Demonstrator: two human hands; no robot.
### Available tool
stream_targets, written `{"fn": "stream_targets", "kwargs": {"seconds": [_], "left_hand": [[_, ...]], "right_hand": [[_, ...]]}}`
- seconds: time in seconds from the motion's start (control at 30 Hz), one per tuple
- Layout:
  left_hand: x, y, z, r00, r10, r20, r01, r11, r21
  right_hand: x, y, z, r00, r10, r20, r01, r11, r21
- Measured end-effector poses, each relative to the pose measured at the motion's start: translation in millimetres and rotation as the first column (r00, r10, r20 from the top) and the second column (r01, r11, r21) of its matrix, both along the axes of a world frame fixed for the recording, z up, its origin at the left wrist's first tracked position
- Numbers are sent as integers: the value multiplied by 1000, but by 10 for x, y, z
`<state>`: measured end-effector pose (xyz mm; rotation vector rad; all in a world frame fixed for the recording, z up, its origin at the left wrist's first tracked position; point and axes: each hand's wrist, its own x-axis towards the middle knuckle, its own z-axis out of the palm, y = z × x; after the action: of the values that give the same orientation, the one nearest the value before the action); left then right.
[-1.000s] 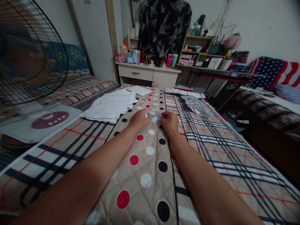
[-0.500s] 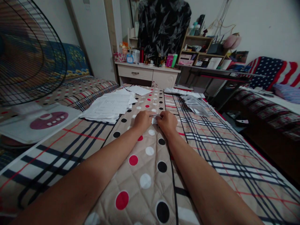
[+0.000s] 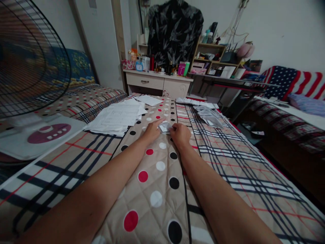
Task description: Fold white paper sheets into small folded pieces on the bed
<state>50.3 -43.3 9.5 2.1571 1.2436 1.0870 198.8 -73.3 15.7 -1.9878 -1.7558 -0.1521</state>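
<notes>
A small folded piece of white paper (image 3: 165,126) lies on the bedspread between my hands. My right hand (image 3: 181,134) has its fingers closed and pinches the paper's right edge. At the paper's left edge is my left hand (image 3: 152,130), its index finger stretched out toward the far side; its other fingers are partly hidden. Left of my hands rests a loose pile of printed white sheets (image 3: 116,117). Farther right, a fanned bunch of folded paper strips (image 3: 208,115) lies near another row of folded papers (image 3: 195,102).
An electric fan (image 3: 33,61) on a white base (image 3: 63,125) stands at the left. The quilted bedspread (image 3: 149,176) has dots and plaid. Behind it are a cluttered drawer table (image 3: 144,80) and a hanging dark shirt (image 3: 175,34). A second bed (image 3: 286,125) is at the right.
My left hand has loosened from its pinch, its index finger now extended. More of the folded paper shows between my hands. My right hand stays at its right edge.
</notes>
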Motion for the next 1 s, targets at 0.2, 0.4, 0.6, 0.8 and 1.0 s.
{"fn": "stream_targets", "kwargs": {"seconds": [0.2,0.4,0.6,0.8,1.0], "left_hand": [[6,23,-122,986,-149,76,150,989,-15],[76,49,-150,994,-106,4,106,994,-39],[88,94,-190,996,-80,-44,80,997,-6],[76,72,-189,989,-78,-126,84,996,42],[95,21,-142,986,-85,-144,92,995,38]], "right_hand": [[540,56,128,987,67,149,-86,989,124],[1738,125,166,951,-205,231,149,960,238],[2260,199,45,906,-334,259,282,934,218],[2193,368,64,849,-379,369,351,925,144],[2110,498,97,827,-400,394,453,891,-45]]}}
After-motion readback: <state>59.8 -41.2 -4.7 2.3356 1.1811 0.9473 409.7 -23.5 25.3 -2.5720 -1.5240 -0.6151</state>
